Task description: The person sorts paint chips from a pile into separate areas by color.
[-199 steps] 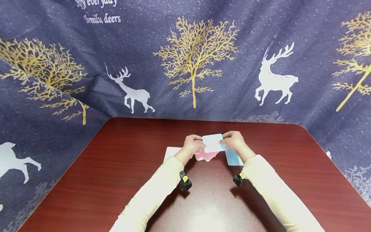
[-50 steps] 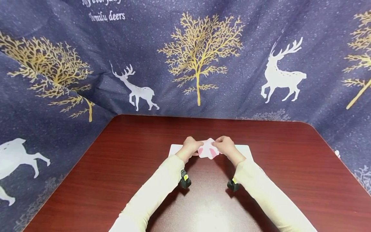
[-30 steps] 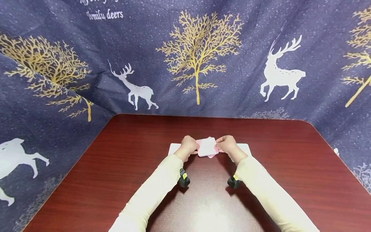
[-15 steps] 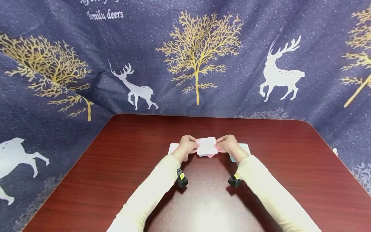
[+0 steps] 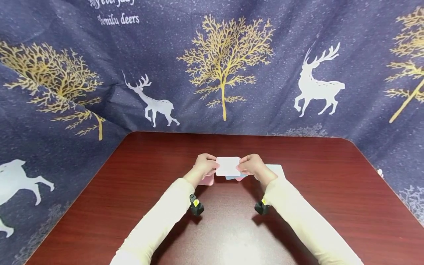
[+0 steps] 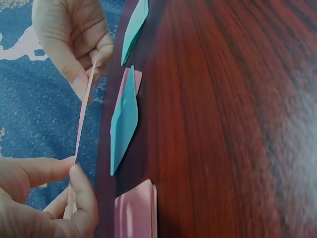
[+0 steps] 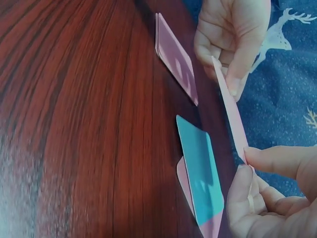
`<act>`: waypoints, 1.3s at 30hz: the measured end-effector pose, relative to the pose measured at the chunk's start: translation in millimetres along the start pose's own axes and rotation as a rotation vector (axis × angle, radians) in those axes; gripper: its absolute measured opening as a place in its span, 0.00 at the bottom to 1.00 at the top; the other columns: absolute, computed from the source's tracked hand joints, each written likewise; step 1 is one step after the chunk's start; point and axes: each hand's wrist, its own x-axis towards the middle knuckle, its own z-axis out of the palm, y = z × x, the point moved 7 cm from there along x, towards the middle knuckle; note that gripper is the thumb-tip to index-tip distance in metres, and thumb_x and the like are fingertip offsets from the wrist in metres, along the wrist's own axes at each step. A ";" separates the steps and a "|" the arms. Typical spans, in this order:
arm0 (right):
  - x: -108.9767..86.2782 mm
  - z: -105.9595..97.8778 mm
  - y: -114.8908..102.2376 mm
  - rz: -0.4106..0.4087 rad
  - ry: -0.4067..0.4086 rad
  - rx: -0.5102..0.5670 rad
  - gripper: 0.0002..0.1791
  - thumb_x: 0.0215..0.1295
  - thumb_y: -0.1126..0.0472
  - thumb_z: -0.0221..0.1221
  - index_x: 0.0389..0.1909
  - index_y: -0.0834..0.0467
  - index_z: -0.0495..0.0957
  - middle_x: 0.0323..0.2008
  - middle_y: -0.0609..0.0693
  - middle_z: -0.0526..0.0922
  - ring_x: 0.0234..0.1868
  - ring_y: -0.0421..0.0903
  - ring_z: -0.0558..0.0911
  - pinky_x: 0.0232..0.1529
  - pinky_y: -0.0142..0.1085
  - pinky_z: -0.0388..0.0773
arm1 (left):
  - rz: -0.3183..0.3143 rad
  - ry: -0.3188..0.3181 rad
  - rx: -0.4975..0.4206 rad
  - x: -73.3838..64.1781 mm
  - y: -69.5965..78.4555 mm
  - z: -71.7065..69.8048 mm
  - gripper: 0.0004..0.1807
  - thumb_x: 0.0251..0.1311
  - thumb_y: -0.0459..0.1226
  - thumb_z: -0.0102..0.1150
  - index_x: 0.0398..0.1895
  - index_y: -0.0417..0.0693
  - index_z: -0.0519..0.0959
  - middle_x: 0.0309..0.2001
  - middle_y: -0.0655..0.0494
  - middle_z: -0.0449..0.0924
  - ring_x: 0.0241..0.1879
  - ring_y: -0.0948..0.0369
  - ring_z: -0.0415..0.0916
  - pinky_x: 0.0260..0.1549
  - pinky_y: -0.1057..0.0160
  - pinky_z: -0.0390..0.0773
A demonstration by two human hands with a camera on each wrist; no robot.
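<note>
A pale pink, round-cornered card [image 5: 228, 166], washed out to white in the head view, is held up between both hands above the table. My left hand [image 5: 205, 164] pinches its left end between thumb and fingers. The opposite end is pinched by my right hand [image 5: 252, 164]. Behind and below the card lies a loose pile with a blue card [image 7: 200, 171] on top of pink cards [image 7: 184, 181]. A neat stack of pink cards [image 6: 134, 210] sits under my left hand, and a teal stack [image 6: 135, 32] lies near my right forearm.
The dark red wooden table [image 5: 139, 165] has a glossy glare near its front. A dark blue cloth [image 5: 152, 59] printed with deer and trees hangs behind it. Each wrist carries a small black camera, the left camera [image 5: 197, 209] and the right camera [image 5: 261, 208].
Earlier, both hands were over the middle pile. Over the last half second they have moved left together with the pink card, uncovering more of the blue card and bringing the left hand over the pink stack.
</note>
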 end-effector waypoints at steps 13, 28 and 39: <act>-1.3 29.4 -8.5 -0.008 -0.016 -0.038 0.15 0.55 0.74 0.62 0.44 0.73 0.73 0.28 0.55 0.82 0.26 0.39 0.79 0.33 0.30 0.82 | -0.031 -0.004 0.076 -7.4 1.4 -33.5 0.18 0.52 0.27 0.61 0.49 0.35 0.75 0.24 0.54 0.76 0.16 0.64 0.71 0.17 0.66 0.75; 1.6 63.1 -4.0 -0.003 0.014 0.031 0.15 0.55 0.76 0.61 0.44 0.72 0.71 0.23 0.54 0.82 0.20 0.39 0.77 0.24 0.29 0.80 | -0.005 -0.032 0.148 1.1 -12.5 -58.1 0.18 0.53 0.24 0.60 0.48 0.27 0.73 0.31 0.47 0.76 0.21 0.64 0.71 0.24 0.69 0.78; -0.2 76.4 -1.1 -0.020 0.036 0.003 0.14 0.49 0.77 0.61 0.36 0.67 0.70 0.18 0.51 0.75 0.16 0.39 0.74 0.21 0.28 0.78 | -0.022 0.008 0.164 2.7 -23.6 -65.2 0.18 0.50 0.23 0.61 0.47 0.28 0.73 0.37 0.42 0.76 0.25 0.61 0.71 0.25 0.70 0.78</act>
